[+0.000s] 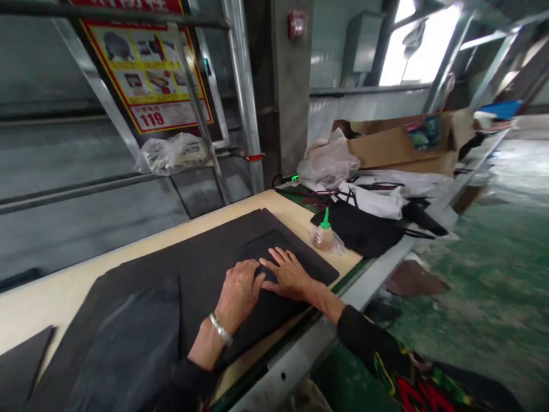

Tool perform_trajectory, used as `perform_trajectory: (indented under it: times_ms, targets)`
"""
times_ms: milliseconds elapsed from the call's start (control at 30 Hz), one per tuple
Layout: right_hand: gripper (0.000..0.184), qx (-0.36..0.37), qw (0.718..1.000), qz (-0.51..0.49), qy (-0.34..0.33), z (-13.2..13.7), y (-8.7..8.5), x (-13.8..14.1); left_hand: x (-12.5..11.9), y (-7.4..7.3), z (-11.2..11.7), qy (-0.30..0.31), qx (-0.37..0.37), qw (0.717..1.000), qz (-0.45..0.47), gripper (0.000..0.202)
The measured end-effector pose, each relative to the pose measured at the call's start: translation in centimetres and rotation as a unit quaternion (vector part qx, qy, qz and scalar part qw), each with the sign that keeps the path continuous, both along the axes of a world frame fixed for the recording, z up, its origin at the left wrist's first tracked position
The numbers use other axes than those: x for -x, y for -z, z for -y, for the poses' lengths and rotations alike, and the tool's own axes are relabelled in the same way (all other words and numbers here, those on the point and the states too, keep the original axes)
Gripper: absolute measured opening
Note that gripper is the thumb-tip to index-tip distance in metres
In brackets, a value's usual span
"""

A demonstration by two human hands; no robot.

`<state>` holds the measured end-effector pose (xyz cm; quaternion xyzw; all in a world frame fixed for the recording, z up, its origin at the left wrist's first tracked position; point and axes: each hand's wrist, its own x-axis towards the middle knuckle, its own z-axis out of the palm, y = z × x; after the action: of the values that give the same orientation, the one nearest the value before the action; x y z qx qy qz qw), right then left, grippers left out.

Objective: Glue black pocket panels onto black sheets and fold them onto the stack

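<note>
My left hand [240, 289], a silver bracelet at its wrist, lies palm down on a small black fabric piece [268, 249] with its fingers curled a little. My right hand [288, 273] rests flat beside it, fingers spread on the same piece. The piece sits on a large black sheet [184, 269] covering much of the pale wooden tabletop [64, 286]. Neither hand holds anything.
A small glue bottle with a green cap [323, 233] stands to the right of the sheet. Beyond it lie black and white bags [369, 214], a plastic bag [328, 160] and a cardboard box [394, 143]. More black pieces [124, 343] lie at the left. A metal table edge [300, 355] runs along the front.
</note>
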<state>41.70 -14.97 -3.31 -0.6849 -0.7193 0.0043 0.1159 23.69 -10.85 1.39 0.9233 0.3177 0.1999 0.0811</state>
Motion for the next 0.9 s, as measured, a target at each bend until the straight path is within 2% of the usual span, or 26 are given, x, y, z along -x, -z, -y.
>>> perform_trajectory:
  times_ms: [100,200,300,433,567,767,900]
  targets:
    - [0.075,0.005,1.0,0.002,-0.005,0.2,-0.3,0.1,-2.2,0.7,-3.4,-0.009,0.03,0.999,-0.029,0.034]
    - [0.077,0.009,1.0,-0.007,-0.006,0.4,-0.7,0.0,-3.7,0.9,-5.8,-0.076,0.015,0.995,-0.062,0.039]
    - [0.076,0.003,1.0,-0.015,-0.005,0.6,-0.8,-0.1,-4.4,0.1,-7.8,-0.137,0.044,0.986,-0.082,0.038]
    - [0.075,-0.012,1.0,-0.013,-0.005,0.6,-0.3,-0.2,-5.2,-0.7,-10.4,-0.126,0.097,0.982,-0.106,0.031]
    - [0.075,-0.014,1.0,-0.005,0.0,0.5,-0.2,-0.1,-6.1,-0.6,-12.3,-0.128,0.137,0.975,-0.122,0.031]
    - [0.074,-0.012,1.0,-0.016,-0.002,0.8,-0.7,0.0,-7.0,-0.7,-13.9,-0.105,0.166,0.972,-0.13,0.023]
    - [0.073,-0.02,1.0,-0.021,-0.003,0.7,-0.7,0.0,-7.2,-0.9,-14.3,-0.084,0.159,0.976,-0.123,0.022]
